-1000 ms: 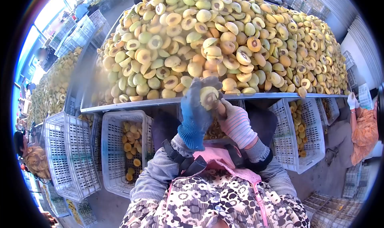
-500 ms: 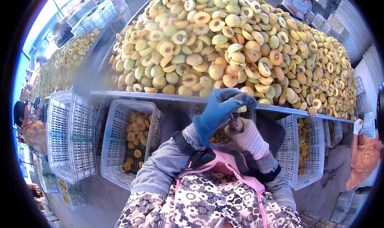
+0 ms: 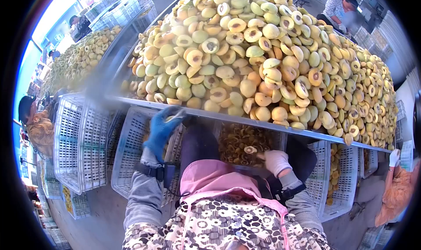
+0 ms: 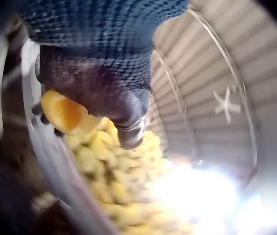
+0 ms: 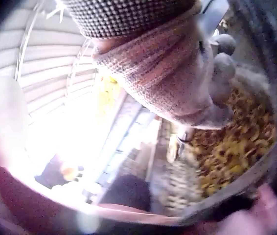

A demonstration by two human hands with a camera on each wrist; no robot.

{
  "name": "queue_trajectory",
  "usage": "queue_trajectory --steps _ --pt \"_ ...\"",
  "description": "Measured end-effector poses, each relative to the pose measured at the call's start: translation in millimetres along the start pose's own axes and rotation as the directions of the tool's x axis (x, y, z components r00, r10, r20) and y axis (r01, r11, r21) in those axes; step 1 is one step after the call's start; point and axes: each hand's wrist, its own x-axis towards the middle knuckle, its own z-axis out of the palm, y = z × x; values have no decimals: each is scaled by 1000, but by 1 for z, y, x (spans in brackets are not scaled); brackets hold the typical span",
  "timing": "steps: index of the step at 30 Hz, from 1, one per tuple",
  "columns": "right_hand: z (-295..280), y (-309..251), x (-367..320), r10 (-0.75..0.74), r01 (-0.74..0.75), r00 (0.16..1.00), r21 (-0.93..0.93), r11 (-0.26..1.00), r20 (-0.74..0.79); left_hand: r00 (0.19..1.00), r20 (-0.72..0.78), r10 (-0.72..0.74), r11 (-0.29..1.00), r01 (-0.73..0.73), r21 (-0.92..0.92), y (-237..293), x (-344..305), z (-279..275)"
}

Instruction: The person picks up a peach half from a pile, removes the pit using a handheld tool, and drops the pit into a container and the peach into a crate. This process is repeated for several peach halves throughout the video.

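Watching from my remote seat, I start nearest the camera: the pink apron (image 3: 210,179) sits below the table lip (image 3: 210,114), my landmark. Just under that lip, to its right-hand stretch, the right hand (image 3: 276,160) is curled. In its wrist view a small metal tool (image 5: 181,139) shows under the fingers, so I judge it clamped on that, though the grip itself is blurred. It hangs beside the bin of pits (image 3: 243,138), tucked beneath the lip, which I take as the place for scraps.

Under the lip's left stretch, the left hand (image 3: 162,127) pinches 1 fruit half (image 4: 65,115), cut face outward, above the white crate (image 3: 131,162). I read that as holding it clear over the crate. Beyond the lip rises the heap of halved fruit (image 3: 263,52).

Compared with 0.5 s ago, the 2 hands have parted. Then they met at the middle of the lip around the fruit; now the left has swung out and the right has dropped.
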Motion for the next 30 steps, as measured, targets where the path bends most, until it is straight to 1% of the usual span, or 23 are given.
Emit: queue_trajectory --steps 1,2,3,4,7,9,10,11,13,14,15,16,17,18,19,20,21,23,24,25,27,28,30 --pt "5 -1 -5 -1 1 1000 1 1000 0 1000 0 0 1000 0 2 9 5 -3" --pt "-3 1 1 20 -14 995 55 998 -96 949 -211 236 931 -159 328 26 25 -5" --pt "-3 1 -1 54 -33 983 122 992 -173 816 -301 494 739 -211 640 38 42 -3" --pt "5 1 2 46 -3 970 178 984 -237 804 -294 517 754 -265 600 48 62 6" --pt "-17 -20 -3 23 26 974 212 977 -224 808 -249 534 774 -348 528 56 120 31" --pt "-18 -33 -2 -2 67 958 218 974 -286 907 -233 352 565 -8 825 87 152 67" --pt "-13 -37 -4 3 69 960 246 967 -279 935 -204 292 631 -28 776 89 153 66" --pt "-17 -37 -1 4 73 960 263 962 -281 931 -215 295 636 -23 771 84 159 73" --pt "-32 -40 -7 -24 124 941 281 952 -337 780 -269 565 519 -82 851 67 161 91" --pt "-41 -44 -14 -50 176 920 298 938 -388 832 -252 494 707 -216 674 75 151 89" --pt "-52 -48 -20 -50 176 921 299 938 -385 833 -250 493 707 -215 674 79 141 89" --pt "-69 -53 -22 -38 241 882 379 894 -471 749 -312 584 773 -396 495 82 137 90" --pt "-76 -58 -28 -7 302 840 457 836 -542 663 -385 643 766 -571 295 94 120 89" --pt "-77 -60 -31 -14 365 796 461 809 -606 822 -426 378 849 -491 -195 108 97 102" --pt "-86 -62 -28 -29 437 739 446 781 -673 822 -427 377 849 -491 -196 113 88 104" --pt "-98 -71 -40 -8 474 725 491 731 -688 959 -221 177 670 -282 -687 115 69 111" --pt "-115 -81 -42 5 524 699 518 676 -715 995 66 81 304 38 -952 120 56 115" --pt "-116 -85 -34 -22 549 640 437 713 -768 967 234 99 338 189 -922 159 20 105" --pt "-121 -88 -38 -12 516 651 431 740 -759 942 311 125 216 280 -935 164 8 107" --pt "-121 -88 -45 6 498 661 446 744 -750 960 206 188 162 176 -971 171 -7 121" --pt "-127 -89 -46 28 419 713 458 784 -700 898 414 149 123 398 -909 177 -12 115" --pt "-126 -87 -49 55 308 776 453 837 -629 894 422 154 124 406 -906 182 -17 116" --pt "-128 -88 -52 75 272 789 456 847 -610 922 374 102 155 357 -921 189 -23 119"
